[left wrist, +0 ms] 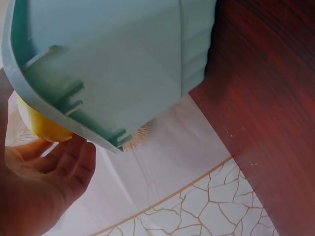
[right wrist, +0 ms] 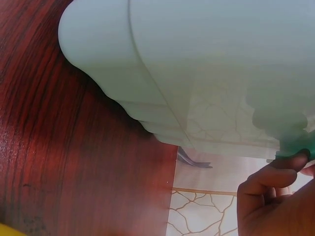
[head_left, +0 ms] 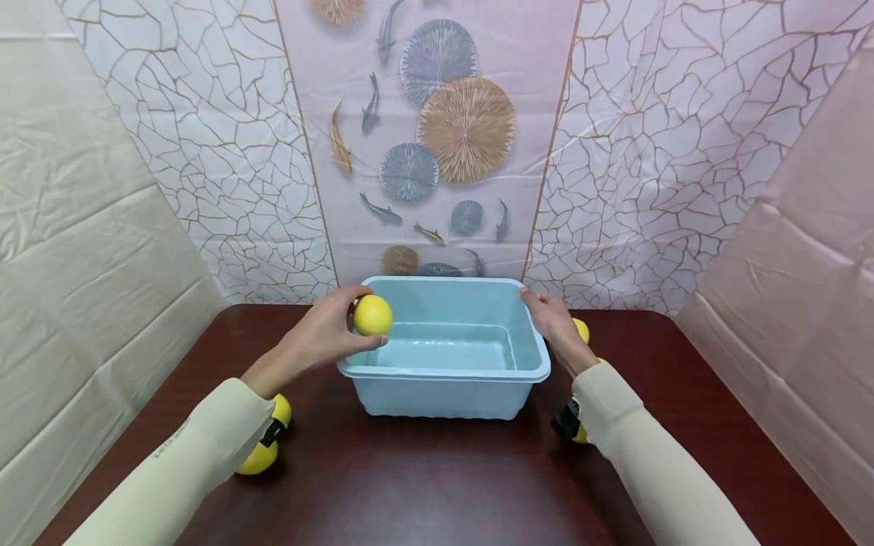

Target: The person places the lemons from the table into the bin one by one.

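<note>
A light blue plastic basin (head_left: 444,394) stands on the dark red table, its inside bare in the head view. My left hand (head_left: 334,322) holds a yellow ball (head_left: 372,315) between thumb and fingers, over the basin's left rim. In the left wrist view the ball (left wrist: 47,125) shows beyond the rim, partly hidden by it. My right hand (head_left: 556,322) grips the basin's right rim near the back corner. From the right wrist, the curled fingers of that hand (right wrist: 275,189) appear at the rim, beside the basin's outer wall (right wrist: 221,73).
More yellow balls (head_left: 258,459) lie on the table by the left wrist, partly covered by the sleeve. Others (head_left: 582,329) sit behind the right forearm. Patterned cloth (head_left: 437,227) hangs behind the table (head_left: 423,485), and plain cloth (head_left: 785,303) flanks it.
</note>
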`<move>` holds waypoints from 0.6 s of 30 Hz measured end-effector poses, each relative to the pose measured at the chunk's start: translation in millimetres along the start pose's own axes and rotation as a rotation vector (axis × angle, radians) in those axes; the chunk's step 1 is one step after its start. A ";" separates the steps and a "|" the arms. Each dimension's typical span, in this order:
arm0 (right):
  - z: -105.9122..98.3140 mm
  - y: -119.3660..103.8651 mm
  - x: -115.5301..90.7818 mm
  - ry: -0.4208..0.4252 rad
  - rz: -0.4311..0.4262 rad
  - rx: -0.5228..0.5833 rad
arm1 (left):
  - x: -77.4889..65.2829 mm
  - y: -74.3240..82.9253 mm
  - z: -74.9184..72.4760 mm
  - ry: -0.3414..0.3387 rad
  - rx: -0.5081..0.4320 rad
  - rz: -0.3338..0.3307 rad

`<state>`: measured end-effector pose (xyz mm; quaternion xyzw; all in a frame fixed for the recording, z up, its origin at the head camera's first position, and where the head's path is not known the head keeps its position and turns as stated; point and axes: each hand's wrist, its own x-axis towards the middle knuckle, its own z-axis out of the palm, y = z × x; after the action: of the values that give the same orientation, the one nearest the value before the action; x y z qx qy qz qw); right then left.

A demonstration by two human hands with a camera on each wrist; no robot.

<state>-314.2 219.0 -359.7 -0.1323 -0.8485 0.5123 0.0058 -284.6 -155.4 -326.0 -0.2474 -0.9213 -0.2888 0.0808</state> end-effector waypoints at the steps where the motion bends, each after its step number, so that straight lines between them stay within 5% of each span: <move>1: 0.1 0.1 0.3 -0.001 -0.003 0.002 | 1.1 -0.8 0.1 -0.006 0.022 0.020; 6: -0.5 0.8 -0.4 -0.005 -0.023 0.008 | 6.6 -2.3 1.7 -0.048 0.098 0.109; 18: -0.5 0.6 -0.6 0.001 -0.026 0.011 | 14.8 -1.6 4.8 -0.119 0.218 0.194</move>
<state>-313.5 219.6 -359.8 -0.1214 -0.8474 0.5167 0.0136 -298.3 -147.7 -326.4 -0.3418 -0.9222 -0.1625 0.0799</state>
